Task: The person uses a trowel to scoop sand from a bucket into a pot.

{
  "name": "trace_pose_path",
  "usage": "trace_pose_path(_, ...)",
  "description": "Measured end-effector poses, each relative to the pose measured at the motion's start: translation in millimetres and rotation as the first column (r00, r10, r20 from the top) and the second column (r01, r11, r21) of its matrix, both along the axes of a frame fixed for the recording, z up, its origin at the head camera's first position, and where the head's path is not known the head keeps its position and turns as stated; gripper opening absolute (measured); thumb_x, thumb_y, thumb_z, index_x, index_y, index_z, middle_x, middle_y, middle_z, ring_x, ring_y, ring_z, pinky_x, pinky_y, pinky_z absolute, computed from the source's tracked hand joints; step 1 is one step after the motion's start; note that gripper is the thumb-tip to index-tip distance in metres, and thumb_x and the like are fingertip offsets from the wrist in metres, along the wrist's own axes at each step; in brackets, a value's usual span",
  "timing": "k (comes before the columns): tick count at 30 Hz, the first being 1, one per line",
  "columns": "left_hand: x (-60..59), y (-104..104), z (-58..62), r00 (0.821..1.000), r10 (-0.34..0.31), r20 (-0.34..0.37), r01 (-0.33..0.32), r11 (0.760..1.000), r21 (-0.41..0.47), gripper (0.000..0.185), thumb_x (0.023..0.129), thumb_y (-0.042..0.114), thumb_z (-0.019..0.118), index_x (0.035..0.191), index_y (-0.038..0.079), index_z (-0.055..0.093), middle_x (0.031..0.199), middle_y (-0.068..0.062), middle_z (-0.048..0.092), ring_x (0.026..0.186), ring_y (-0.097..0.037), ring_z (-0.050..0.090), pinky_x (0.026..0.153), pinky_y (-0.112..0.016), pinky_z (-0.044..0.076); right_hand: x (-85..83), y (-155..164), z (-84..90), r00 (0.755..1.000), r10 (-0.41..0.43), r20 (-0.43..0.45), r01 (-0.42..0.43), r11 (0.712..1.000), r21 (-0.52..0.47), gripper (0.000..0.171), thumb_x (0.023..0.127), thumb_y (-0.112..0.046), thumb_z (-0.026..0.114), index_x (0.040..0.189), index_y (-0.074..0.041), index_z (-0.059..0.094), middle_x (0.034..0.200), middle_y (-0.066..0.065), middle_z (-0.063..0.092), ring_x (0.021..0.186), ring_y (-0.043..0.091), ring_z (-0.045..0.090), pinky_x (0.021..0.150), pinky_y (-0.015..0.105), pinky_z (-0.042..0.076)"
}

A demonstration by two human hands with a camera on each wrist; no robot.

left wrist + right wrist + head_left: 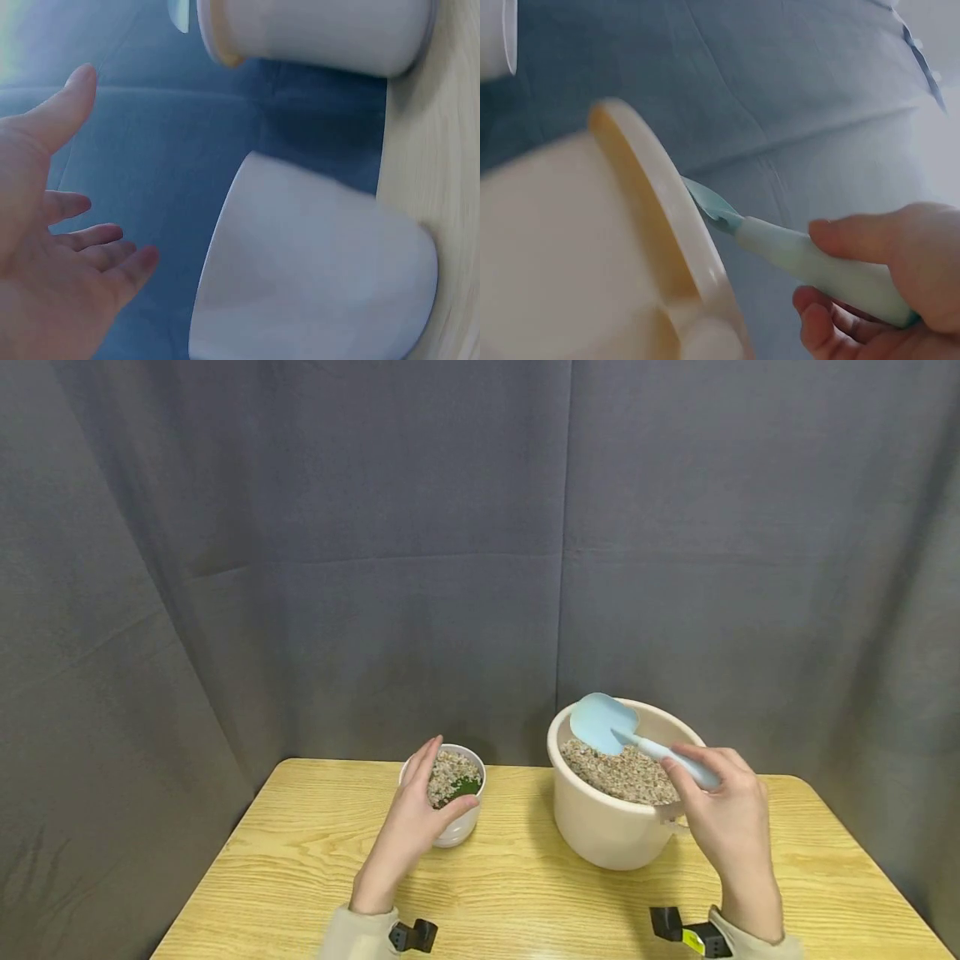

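My right hand (pixel 727 806) grips the pale handle of a light blue garden trowel (pixel 603 724). The blade is over a large cream bucket (pixel 615 835) partly filled with coarse beige gravel (pixel 626 772). In the right wrist view, thumb and curled fingers hold the trowel handle (pixel 817 270) beyond the bucket rim (pixel 664 184). My left hand (pixel 416 806) is spread, fingers straight, near a small white pot (pixel 457 835) with pale gravel and a dark green patch inside. The left wrist view shows this hand (pixel 52 247) apart from the pot (pixel 315 262).
Both containers stand on a light wood-grain table (pixel 495 893), the small pot left of the bucket. A grey curtain (pixel 420 560) hangs behind the table and along its sides. Small black devices (pixel 412 935) are strapped on both wrists.
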State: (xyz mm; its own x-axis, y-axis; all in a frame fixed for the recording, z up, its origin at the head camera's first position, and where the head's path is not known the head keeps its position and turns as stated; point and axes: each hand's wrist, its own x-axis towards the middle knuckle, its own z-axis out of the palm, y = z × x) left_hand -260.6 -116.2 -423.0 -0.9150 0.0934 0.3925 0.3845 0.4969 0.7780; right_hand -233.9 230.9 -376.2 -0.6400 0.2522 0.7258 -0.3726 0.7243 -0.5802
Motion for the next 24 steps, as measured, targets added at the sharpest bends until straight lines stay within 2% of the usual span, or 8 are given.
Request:
trace_pose_path(8, -9.6, 34.5, -5.1, 0.998, -0.068, 0.000, 0.068, 0.997, -0.034, 0.093, 0.082, 0.043, 0.078, 0.155, 0.012, 0.029, 0.156, -0.012, 0.029, 0.140, -0.033, 0.031, 0.111, -0.054, 0.033, 2.5, 33.9, -2.3, 0.994, -0.028, 0.105, 0.025, 0.999, 0.034, 0.018, 0.085, -0.012, 0.076, 0.101, -0.003, 0.076, 0.096, 0.012, 0.067, 0.080, 0.009, 0.052, 0.065, 0.021, 0.040)
trace_pose_path(13, -14.5, 54.4, -11.7, 0.987, -0.147, 0.059, 0.147, 0.989, -0.007, 0.093, 0.084, 0.046, 0.075, 0.156, 0.015, 0.026, 0.158, -0.009, 0.025, 0.136, -0.035, 0.038, 0.108, -0.048, 0.039, -0.3, 48.7, -4.5, 0.992, -0.038, 0.120, 0.028, 0.996, 0.086, 0.019, 0.085, -0.012, 0.076, 0.102, -0.002, 0.075, 0.098, 0.016, 0.067, 0.082, 0.022, 0.056, 0.064, 0.026, 0.038)
trace_pose_path(16, -17.8, 65.2, -14.5, 0.982, -0.179, 0.068, 0.177, 0.984, 0.032, 0.093, 0.084, 0.046, 0.075, 0.156, 0.015, 0.026, 0.157, -0.010, 0.026, 0.130, -0.036, 0.044, 0.105, -0.045, 0.043, -4.6, 54.2, -5.1, 0.993, -0.034, 0.110, 0.021, 0.993, 0.120, 0.019, 0.085, -0.012, 0.076, 0.101, -0.002, 0.075, 0.097, 0.018, 0.067, 0.081, 0.029, 0.058, 0.062, 0.028, 0.037)
trace_pose_path(20, -22.6, 79.8, -18.6, 0.978, -0.200, 0.063, 0.196, 0.979, 0.058, 0.092, 0.084, 0.046, 0.074, 0.156, 0.013, 0.026, 0.156, -0.013, 0.028, 0.128, -0.037, 0.047, 0.104, -0.044, 0.045, -11.2, 56.8, -6.8, 0.992, -0.007, 0.124, -0.013, 0.987, 0.158, 0.020, 0.086, -0.014, 0.076, 0.102, -0.002, 0.075, 0.097, 0.018, 0.067, 0.081, 0.030, 0.058, 0.061, 0.029, 0.037)
trace_pose_path(24, -26.4, 95.4, -24.1, 0.971, -0.220, 0.088, 0.216, 0.975, 0.054, 0.093, 0.085, 0.048, 0.073, 0.156, 0.012, 0.025, 0.156, -0.013, 0.029, 0.127, -0.038, 0.048, 0.103, -0.043, 0.046, -17.6, 58.1, -8.9, 0.992, 0.030, 0.124, -0.053, 0.980, 0.191, 0.019, 0.085, -0.013, 0.077, 0.100, -0.002, 0.074, 0.094, 0.018, 0.066, 0.080, 0.031, 0.058, 0.061, 0.031, 0.038)
